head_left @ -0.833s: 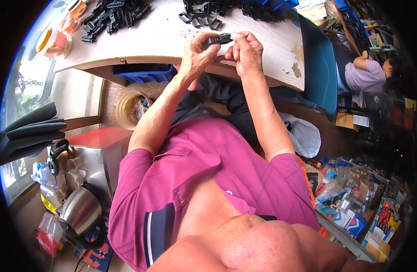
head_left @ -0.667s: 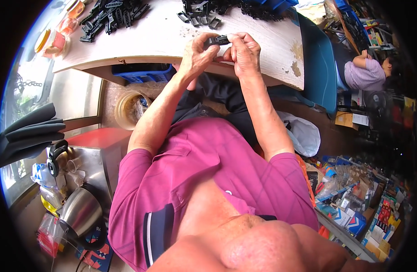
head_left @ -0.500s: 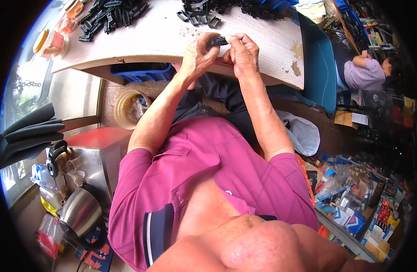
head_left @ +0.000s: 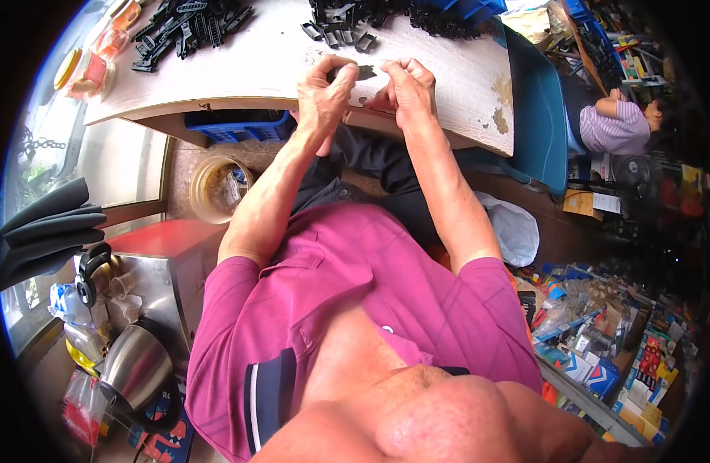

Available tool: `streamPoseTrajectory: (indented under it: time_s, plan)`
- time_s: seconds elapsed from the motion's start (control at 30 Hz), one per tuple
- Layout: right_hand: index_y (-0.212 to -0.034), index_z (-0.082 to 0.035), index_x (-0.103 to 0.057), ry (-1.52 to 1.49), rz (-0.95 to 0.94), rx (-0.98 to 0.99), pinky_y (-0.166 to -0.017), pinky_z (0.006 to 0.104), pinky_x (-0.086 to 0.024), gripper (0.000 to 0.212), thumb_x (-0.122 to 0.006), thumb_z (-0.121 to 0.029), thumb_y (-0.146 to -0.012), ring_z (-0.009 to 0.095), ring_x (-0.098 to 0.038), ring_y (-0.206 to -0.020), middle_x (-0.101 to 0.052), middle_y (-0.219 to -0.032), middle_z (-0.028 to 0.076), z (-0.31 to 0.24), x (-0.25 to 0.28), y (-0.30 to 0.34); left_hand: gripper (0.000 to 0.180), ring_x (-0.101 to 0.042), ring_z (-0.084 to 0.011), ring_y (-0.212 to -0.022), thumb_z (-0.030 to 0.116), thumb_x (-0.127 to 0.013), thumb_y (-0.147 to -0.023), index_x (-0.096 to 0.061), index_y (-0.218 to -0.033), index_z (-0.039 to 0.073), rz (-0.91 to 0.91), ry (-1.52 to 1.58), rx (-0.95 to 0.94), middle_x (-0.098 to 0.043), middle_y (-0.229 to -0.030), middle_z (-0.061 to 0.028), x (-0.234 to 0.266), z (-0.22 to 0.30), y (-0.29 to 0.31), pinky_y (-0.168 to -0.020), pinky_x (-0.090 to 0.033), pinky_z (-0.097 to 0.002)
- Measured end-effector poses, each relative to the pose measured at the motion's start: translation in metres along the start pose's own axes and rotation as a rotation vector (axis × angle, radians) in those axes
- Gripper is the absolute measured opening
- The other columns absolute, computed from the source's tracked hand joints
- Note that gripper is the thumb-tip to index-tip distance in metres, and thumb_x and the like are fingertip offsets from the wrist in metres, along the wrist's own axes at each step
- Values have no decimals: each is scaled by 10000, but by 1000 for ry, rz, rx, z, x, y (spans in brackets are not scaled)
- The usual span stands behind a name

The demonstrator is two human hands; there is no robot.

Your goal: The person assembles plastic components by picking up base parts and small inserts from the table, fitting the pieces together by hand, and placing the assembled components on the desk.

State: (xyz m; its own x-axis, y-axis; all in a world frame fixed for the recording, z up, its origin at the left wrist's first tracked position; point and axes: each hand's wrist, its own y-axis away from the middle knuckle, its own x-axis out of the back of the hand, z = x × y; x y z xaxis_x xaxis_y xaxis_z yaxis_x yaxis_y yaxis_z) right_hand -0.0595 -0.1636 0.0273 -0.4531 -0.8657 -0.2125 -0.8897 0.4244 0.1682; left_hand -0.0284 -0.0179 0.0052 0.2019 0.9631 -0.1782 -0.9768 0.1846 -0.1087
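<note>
The worktop (head_left: 239,69), a pale wood-grain board, has a rounded front edge and brown worn patches toward its right end. Against that end stands a teal-blue moulded plastic chair (head_left: 536,108). Under the worktop, left of the person's knees, sits a blue plastic basket (head_left: 243,128); below it on the floor is a round cream-coloured bucket (head_left: 200,190) with scraps inside.

On the worktop's far left lies a tangled heap of long black plastic parts (head_left: 186,31). A second heap of small black plastic parts (head_left: 443,21) lies at the far middle, beside a blue plastic bin (head_left: 471,6). At the near edge of the latter are several loose black channel-shaped pieces (head_left: 341,37).

The two hands are raised over the worktop's front edge, a narrow gap between them. The small dark elongated piece (head_left: 365,73) lies in that gap, its left end within the left hand (head_left: 324,91). The left hand is curled, thumb and forefinger closed on the piece. The right hand (head_left: 410,89) is partly curled, fingertips just beside the piece's free end; contact, or anything pinched there, cannot be determined.
</note>
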Motion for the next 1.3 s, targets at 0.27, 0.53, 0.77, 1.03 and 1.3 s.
streamPoseTrajectory:
  time_s: [0.27, 0.53, 0.77, 1.03, 1.3]
  plan:
    - [-881, 7, -615, 235, 197, -83, -414, 373, -567, 242, -723, -191, -792, 171, -536, -427, -569, -636, 85, -16, -17, -38, 286, -590, -80, -642, 139, -692, -895, -598, -1125, -1, -27, 165, 38, -627, -796, -29, 21, 5, -5, -606, -562, -241]
    - [-855, -10, -696, 602, 176, -100, -442, 337, -576, 252, -741, -248, -785, 153, -588, -468, -627, -634, 74, -16, -35, -66, 294, -593, -80, -610, 118, -699, -881, -582, -1120, -8, -21, 200, 8, -614, -756, -40, 19, 3, -7, -573, -547, -229]
    - [-867, -10, -691, 710, 192, -118, -444, 340, -575, 223, -712, -215, -782, 172, -590, -472, -607, -609, 70, -20, -39, -65, 287, -629, -104, -647, 112, -688, -884, -581, -1123, -6, -20, 192, 53, -642, -788, -62, 20, 7, -7, -587, -544, -233]
    - [-782, -39, -596, 6, -96, -5, -431, 316, -500, 160, -706, -150, -813, 168, -476, -378, -442, -461, 16, -16, -23, -22, 360, -683, -199, -718, 120, -680, -890, -527, -1198, 10, 43, 355, 255, -647, -920, -127, 10, 16, -19, -647, -598, -296]
    - [-802, -70, -603, -97, -143, -38, -409, 277, -420, 138, -703, -158, -839, 99, -379, -372, -440, -479, -18, 2, -29, 10, 305, -667, -169, -652, 95, -654, -874, -550, -1153, 28, 12, 381, 231, -645, -883, -115, 2, 12, -14, -525, -581, -283]
